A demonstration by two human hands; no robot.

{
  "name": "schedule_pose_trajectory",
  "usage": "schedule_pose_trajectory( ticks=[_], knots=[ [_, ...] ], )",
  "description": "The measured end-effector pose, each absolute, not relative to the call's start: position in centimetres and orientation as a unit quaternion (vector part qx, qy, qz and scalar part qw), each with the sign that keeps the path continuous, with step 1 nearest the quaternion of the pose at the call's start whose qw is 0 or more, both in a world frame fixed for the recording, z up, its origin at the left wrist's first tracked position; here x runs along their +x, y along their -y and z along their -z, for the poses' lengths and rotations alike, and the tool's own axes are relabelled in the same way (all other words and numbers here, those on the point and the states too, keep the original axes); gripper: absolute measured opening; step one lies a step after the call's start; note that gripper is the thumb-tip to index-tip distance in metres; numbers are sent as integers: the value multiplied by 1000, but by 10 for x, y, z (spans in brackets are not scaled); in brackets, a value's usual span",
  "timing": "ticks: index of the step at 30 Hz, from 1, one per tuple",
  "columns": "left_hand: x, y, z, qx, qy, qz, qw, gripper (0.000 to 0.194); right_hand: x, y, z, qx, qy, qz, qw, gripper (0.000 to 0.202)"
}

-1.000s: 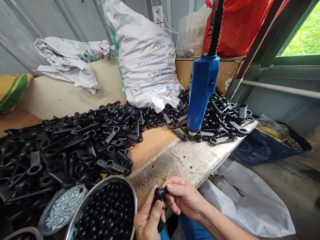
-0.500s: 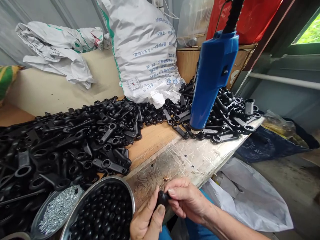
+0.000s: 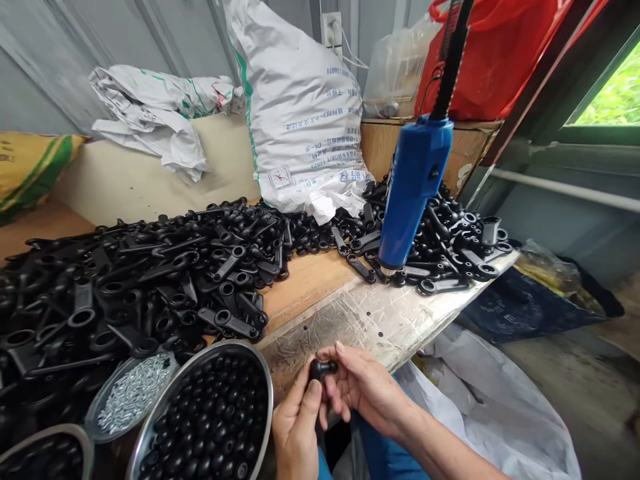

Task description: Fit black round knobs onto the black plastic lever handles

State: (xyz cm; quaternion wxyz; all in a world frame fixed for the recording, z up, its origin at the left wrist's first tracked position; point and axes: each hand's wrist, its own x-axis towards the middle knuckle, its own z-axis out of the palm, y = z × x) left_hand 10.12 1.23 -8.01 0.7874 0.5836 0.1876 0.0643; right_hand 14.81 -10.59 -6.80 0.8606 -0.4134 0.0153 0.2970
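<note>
At the bench's front edge, my left hand (image 3: 299, 417) pinches a small glossy black knob (image 3: 319, 369) between thumb and fingers. A short stem on the knob points right, toward my right hand (image 3: 357, 380), whose fingers are loosely spread beside and below it. Whether those fingertips touch the stem is unclear. Left of my hands stands a metal bowl (image 3: 269, 393) full of black round knobs, and beside it a clear tub of small silver screws (image 3: 135, 393). A blue electric screwdriver (image 3: 413, 193) hangs upright beyond my hands, over the bench.
Black crank-like parts (image 3: 175, 267) cover the bench's left and back, with another heap (image 3: 450, 253) at the right. A large white sack (image 3: 305, 107) stands behind them. At lower left is another bowl (image 3: 87, 447); a white plastic bag (image 3: 505, 400) lies below the bench.
My right fingers have loosened and spread from the knob, and its stem now shows. The camera view has shifted, so the bench and bowls appear further right.
</note>
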Motion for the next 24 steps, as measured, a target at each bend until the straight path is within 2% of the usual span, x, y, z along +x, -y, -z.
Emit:
schedule_pose_trajectory(
  ticks=[2,4,6,8,11,14,19,24],
  knots=[
    [103,-13,79,534,-183,-26,825,35,148,116,66,-492,-34,-241,836,42],
    [105,-15,77,564,-175,-6,807,37,152,129,65,-567,-44,-177,804,40],
    [109,-16,76,661,-156,-1,734,40,159,141,65,-623,-23,-134,770,32],
    [113,-15,76,782,-90,-5,617,39,169,144,63,-677,11,-107,728,24],
    [120,-10,78,893,55,-29,446,36,184,134,58,-807,97,-71,578,24],
    [125,-6,83,925,133,-73,347,33,195,118,54,-892,159,-61,420,23],
    [131,-9,94,924,149,-80,344,30,200,108,56,-930,145,-78,328,20],
    [137,-12,88,916,135,-5,377,32,203,108,61,-935,135,-80,316,18]
  ],
)
